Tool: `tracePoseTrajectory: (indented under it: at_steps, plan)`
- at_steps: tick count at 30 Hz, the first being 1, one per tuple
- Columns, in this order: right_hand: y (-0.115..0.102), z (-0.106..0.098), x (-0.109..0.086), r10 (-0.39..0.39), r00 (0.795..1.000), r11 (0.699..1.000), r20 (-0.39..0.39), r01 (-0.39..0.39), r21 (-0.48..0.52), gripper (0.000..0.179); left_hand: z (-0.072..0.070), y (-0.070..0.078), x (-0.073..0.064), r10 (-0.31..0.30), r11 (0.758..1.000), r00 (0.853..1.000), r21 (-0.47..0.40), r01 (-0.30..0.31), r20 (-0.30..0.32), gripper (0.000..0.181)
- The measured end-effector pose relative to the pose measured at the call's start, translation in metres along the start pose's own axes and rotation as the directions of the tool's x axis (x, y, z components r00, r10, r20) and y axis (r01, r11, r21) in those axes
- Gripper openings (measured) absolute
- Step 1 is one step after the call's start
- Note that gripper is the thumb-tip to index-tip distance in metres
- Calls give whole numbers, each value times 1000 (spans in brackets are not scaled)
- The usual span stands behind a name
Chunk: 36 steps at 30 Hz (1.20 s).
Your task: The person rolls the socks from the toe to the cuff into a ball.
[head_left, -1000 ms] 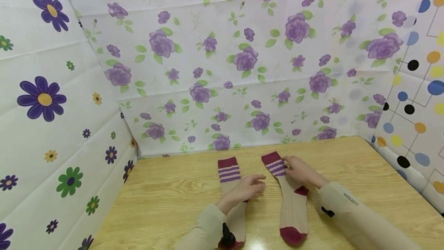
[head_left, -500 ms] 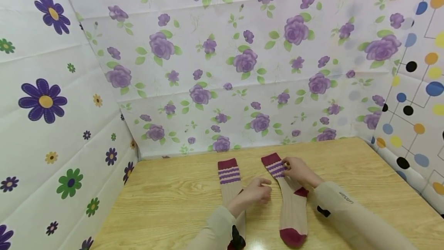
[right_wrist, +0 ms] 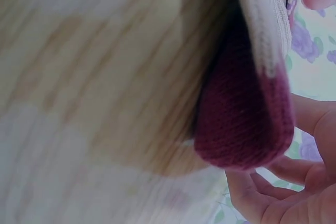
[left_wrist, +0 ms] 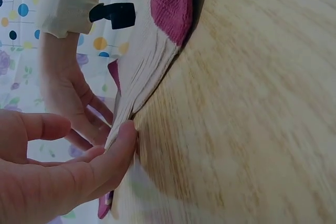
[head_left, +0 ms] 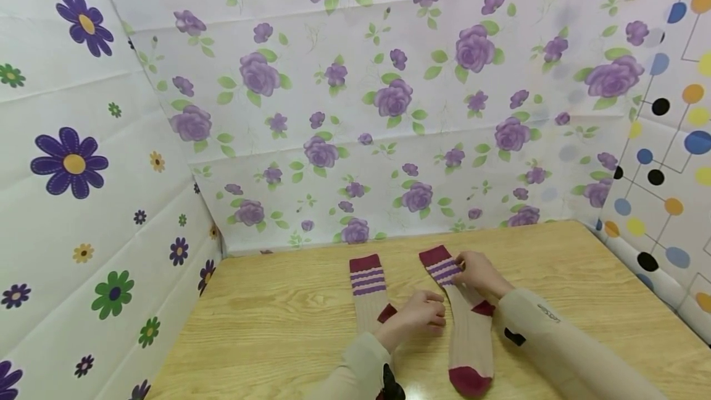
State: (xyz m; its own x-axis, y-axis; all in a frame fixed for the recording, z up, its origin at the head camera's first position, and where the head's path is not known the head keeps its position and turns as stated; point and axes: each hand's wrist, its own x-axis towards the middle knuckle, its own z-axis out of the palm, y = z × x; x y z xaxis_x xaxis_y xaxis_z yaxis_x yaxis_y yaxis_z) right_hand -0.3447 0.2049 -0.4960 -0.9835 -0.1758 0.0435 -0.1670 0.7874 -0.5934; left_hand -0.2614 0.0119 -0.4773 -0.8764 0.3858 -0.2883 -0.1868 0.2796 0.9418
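two ribbed knit socks, beige w/ burgundy cuffs, heels and toes plus purple stripes, lying lengthwise on a wood-grain bench (head_left: 278, 313). right sock (head_left: 471, 341) is the one being handled: cuff end far, toe near, leg leaning left toward the top, burgundy heel (head_left: 484, 308) sticking out on its right side. left sock (head_left: 369, 310) lies apart from it, toe end hidden behind the left sleeve (head_left: 358, 360).

right hand (head_left: 479, 273): at the right edge of the right sock by the purple stripes, thumb and fingers bent, looks like it pinches the edge; exact fingertip contact partly hidden. left hand (head_left: 419, 313): over the gap between the socks, fingers loosely bent, seems to grasp nothing; fingertips right by the left edge of the right sock's leg, can't tell if touching.

step in hand, my read: getting hold of the right sock's leg from both edges. to do it well: left fingertips should slide in low along the bench and take the edge, both knit layers together, so the top one doesn't ride up alone. light pinch is enough; knit likely stretches and ripples if pulled. right hand better keep its spot so the cuff doesn't skew. leg has long wrinkles in the left wrist view, so smooth those first. keep the left sleeve from dragging the left sock, and watch that the heel doesn't tuck under.
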Motion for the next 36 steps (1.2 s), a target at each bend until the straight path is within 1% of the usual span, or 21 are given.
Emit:
tracePoseTrajectory:
  at_steps: [5,9,10,15,19,22,23,25,28,29,32,36]
  plan:
    - [1,0,-1,39,999,999,5,-39,26,45,5,-4,5,1,1000,1000,-14,-1,-7,36]
    - [2,1,-2,74,997,996,13,-74,50,31,8,-6,8,-2,1000,1000,-26,1,-12,33]
    - [2,1,-3,77,997,995,21,-78,60,30,8,-6,8,-4,1000,1000,-26,4,-13,33]
    - [2,-1,-5,86,994,986,73,-95,135,43,10,-6,9,-24,999,999,-25,24,-21,30]
    - [3,-2,-4,106,990,977,96,-122,177,31,9,-5,10,-24,999,1000,-49,23,-16,28]
    - [6,-2,-3,127,983,958,133,-157,242,20,9,-4,12,-30,996,999,-79,28,-25,27]
    - [7,-3,-2,132,980,948,151,-170,269,20,10,-4,12,-35,995,999,-90,32,-28,26]
    - [10,-4,-1,124,973,930,193,-182,319,24,10,-5,14,-49,993,998,-108,45,-31,24]
    - [13,-5,0,129,959,901,254,-220,374,34,9,-7,15,-72,986,997,-153,68,-18,20]
    - [14,-5,0,137,952,892,273,-238,385,37,9,-8,16,-79,983,997,-169,76,-14,21]
    - [15,-6,1,165,938,873,306,-283,398,38,9,-9,17,-99,975,995,-200,95,-10,20]
    - [14,-8,1,181,928,854,326,-313,416,29,8,-9,18,-92,977,996,-191,92,5,19]
